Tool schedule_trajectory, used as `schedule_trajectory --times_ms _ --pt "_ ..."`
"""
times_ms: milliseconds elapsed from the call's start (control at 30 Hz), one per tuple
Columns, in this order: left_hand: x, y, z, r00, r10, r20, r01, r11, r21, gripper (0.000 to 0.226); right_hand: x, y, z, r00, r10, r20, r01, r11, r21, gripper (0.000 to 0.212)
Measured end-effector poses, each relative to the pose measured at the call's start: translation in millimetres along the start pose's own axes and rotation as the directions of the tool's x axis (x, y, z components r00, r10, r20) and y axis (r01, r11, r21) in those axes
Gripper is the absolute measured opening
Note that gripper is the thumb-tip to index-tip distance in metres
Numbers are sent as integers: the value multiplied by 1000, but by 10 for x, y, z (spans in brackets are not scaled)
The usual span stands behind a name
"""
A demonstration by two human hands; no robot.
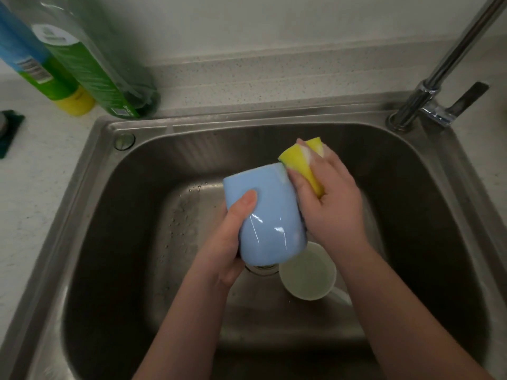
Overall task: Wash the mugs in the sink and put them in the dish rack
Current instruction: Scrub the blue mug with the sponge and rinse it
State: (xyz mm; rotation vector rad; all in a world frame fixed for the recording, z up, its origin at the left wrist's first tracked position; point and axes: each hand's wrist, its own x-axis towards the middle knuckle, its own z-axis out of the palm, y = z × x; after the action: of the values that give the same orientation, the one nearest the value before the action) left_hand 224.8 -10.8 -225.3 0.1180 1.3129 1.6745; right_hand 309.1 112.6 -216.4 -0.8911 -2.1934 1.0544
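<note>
Over the steel sink, my left hand grips a light blue mug with the thumb across its side; the mug is tilted, its wide end toward me. My right hand holds a folded yellow sponge with some foam on it, pressed against the mug's far right edge. A white mug stands upright on the sink floor below the blue one, near the drain, its handle to the right. No dish rack is in view.
A chrome faucet rises at the back right corner of the sink. Green and blue-yellow detergent bottles stand on the counter at the back left. A dark green pad lies at the left edge.
</note>
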Motion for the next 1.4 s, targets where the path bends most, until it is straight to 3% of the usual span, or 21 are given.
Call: schedule_trajectory --times_ms 100,167,200,267,333,367,433,533,633,800,900,1000,1067,1233,1400 --pt "-44 42 -46 996 76 44 -82 983 163 70 75 -33 -98 946 259 196 -286 950 128 15" --pt "-54 92 -67 990 102 93 -118 976 184 74 120 -56 -171 878 372 301 -434 884 174 22" --pt "-59 103 -68 988 103 113 -122 977 172 81 146 -76 -208 825 442 352 -541 796 270 28" --pt "-100 118 -22 989 91 120 -105 987 119 93 155 -144 -289 703 516 490 -711 478 516 31" --pt "-147 138 58 993 69 96 -73 996 42 97 121 -206 -365 626 476 618 -756 178 629 36" --pt "-169 164 109 995 57 80 -58 998 5 94 97 -252 -390 606 446 659 -760 79 645 39" --pt "-189 191 172 998 40 47 -36 997 -74 73 53 -297 -400 600 431 674 -750 11 661 42" --pt "-232 262 240 999 37 17 -35 993 -112 62 22 -406 -436 617 471 631 -729 40 683 42" --pt "-252 377 278 998 56 -37 -59 993 -99 68 -57 -497 -404 634 508 582 -738 173 653 38" --pt "-230 650 293 979 113 -170 -123 991 -48 84 -189 -619 -383 732 504 458 -679 600 424 26" --pt "-237 800 312 970 169 -177 -166 986 33 74 -125 -713 -489 805 435 404 -576 734 359 11" --pt "-218 952 321 951 215 -222 -188 973 138 82 -9 -785 -587 860 351 370 -459 850 259 8" --pt "-214 1043 322 944 229 -237 -186 964 188 85 103 -821 -648 871 342 353 -435 871 228 5" --pt "-221 1148 336 949 229 -217 -184 961 207 68 379 -839 -696 857 385 341 -488 819 302 5" --pt "-194 1241 401 951 256 -176 -212 948 236 54 613 -749 -696 893 388 230 -439 863 251 13"
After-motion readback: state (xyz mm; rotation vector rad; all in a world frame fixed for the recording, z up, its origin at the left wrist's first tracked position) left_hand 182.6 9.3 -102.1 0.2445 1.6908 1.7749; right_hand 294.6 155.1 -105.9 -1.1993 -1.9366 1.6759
